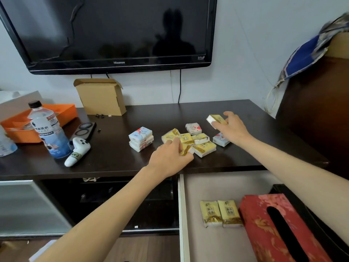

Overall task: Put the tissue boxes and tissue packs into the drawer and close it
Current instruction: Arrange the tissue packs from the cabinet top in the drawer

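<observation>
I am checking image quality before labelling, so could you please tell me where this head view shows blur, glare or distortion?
Head view: wide-angle bending bows the TV frame and the cabinet top; the dark screen reflects a dim silhouette; the cloth at upper right is smeared; the tissue packs and both hands stay fairly sharp.

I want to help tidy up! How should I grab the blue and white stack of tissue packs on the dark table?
Take the blue and white stack of tissue packs from above, thumb on one long side, fingers on the other. It sits flat and apart from the yellow tissue packs, so both sides are free. Squeeze low to lift all the layers.
</observation>
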`<state>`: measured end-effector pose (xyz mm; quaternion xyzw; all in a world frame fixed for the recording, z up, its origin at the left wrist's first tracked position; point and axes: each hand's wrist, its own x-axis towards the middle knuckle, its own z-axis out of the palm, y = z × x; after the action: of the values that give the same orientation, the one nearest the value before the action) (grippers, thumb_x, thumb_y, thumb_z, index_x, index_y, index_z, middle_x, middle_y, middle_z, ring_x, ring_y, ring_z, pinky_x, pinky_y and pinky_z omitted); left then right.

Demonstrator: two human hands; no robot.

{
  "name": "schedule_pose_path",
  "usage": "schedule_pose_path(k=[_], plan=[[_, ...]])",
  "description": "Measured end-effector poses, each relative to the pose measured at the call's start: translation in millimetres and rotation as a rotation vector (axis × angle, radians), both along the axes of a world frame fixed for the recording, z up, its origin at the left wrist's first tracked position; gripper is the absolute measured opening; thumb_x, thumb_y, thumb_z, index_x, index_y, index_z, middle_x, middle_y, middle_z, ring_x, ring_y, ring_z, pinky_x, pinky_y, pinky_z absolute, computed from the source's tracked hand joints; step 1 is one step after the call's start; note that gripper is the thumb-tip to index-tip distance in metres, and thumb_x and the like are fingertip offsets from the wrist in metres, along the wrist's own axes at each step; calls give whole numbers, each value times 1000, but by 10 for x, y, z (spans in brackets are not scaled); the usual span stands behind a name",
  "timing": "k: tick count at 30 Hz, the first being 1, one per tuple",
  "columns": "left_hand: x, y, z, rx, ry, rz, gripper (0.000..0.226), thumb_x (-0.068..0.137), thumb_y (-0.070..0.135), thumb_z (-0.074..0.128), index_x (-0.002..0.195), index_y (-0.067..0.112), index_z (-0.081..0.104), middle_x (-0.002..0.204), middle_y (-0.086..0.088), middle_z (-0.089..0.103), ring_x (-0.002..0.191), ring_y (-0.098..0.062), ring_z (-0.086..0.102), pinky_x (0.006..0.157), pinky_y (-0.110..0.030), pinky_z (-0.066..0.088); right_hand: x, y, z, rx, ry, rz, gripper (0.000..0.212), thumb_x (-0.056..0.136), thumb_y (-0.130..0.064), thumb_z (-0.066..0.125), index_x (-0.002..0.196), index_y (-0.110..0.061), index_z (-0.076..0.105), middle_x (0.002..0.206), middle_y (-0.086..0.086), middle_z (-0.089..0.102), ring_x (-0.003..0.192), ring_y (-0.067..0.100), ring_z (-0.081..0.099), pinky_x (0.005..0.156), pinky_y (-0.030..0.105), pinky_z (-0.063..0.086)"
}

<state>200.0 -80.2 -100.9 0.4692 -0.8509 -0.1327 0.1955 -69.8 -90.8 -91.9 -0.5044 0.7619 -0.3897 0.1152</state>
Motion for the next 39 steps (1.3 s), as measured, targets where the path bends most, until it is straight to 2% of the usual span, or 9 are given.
schedule_pose_path(k=[4, 7, 12, 18, 20, 23, 27, 33, 39], plan=[[-36, 414, -74, 40, 44, -66, 37, 78, 66, 43, 84, 29, 42, 83, 12, 53, 76, -19, 53, 62, -36, 33, 115, 596, 2, 28, -61, 82, 73, 92, -57, 58, 152, -19, 42, 117, 2, 63, 118, 24, 59, 102, 44, 46], [-28, 709, -201, 28, 10, -179, 36, 82, 67, 44, 83, 31, 39, 83, 12, 56, 72, -9, 52, 59, -34, 35, 237, 1123, -79, 64, -115, 151, 71, 79, -68, 56, 137, -26, 54, 102, -10, 65, 104, 16, 64, 94, 38, 49], [22, 1071, -458, 138, -84, -432, 41, 83, 66, 49, 90, 26, 46, 85, 8, 60, 76, -18, 58, 61, -36, 42, 338, 1842, -362, 176, 31, 275, 45, 75, -63, 64, 111, -38, 56, 111, -14, 62, 97, 6, 62, 89, 38, 52], [64, 1357, -869, 93, -322, -648, 38, 81, 66, 54, 93, 31, 42, 85, 13, 50, 69, -7, 47, 55, -29, 31, 396, 2350, -568, 283, 347, 392, 48, 79, -69, 69, 113, -46, 43, 115, -22, 52, 98, 8, 59, 75, 21, 46], [44, 1380, -951, 56, -347, -675, 40, 80, 67, 55, 96, 33, 42, 87, 12, 51, 68, -6, 46, 55, -28, 34, 412, 2405, -607, 288, 399, 440, 49, 80, -68, 71, 112, -47, 41, 112, -23, 48, 93, 6, 57, 73, 26, 49], [10, 1385, -1011, 49, -331, -661, 46, 79, 65, 61, 104, 31, 44, 98, 9, 56, 81, -14, 53, 66, -34, 48, 427, 2440, -660, 299, 439, 486, 49, 80, -60, 74, 111, -48, 38, 109, -24, 44, 84, 2, 55, 69, 30, 51], [-7, 1421, -1086, 39, -358, -683, 50, 80, 59, 68, 109, 24, 48, 112, 4, 56, 94, -18, 56, 77, -37, 52, 425, 2459, -739, 316, 510, 497, 49, 78, -69, 71, 109, -49, 39, 105, -26, 48, 87, 0, 53, 66, 28, 47], [0, 1437, -1154, -78, -461, -731, 43, 82, 57, 67, 103, 25, 48, 118, 3, 56, 101, -19, 53, 68, -32, 40, 445, 2539, -819, 368, 618, 542, 45, 81, -67, 70, 112, -44, 49, 111, -25, 51, 102, 3, 51, 84, 28, 47], [1, 1455, -1167, -61, -485, -722, 47, 83, 61, 65, 106, 24, 50, 119, 3, 57, 101, -20, 55, 73, -35, 50, 512, 2585, -863, 412, 718, 601, 41, 82, -57, 73, 114, -35, 60, 112, -20, 51, 116, 9, 46, 108, 30, 34]])
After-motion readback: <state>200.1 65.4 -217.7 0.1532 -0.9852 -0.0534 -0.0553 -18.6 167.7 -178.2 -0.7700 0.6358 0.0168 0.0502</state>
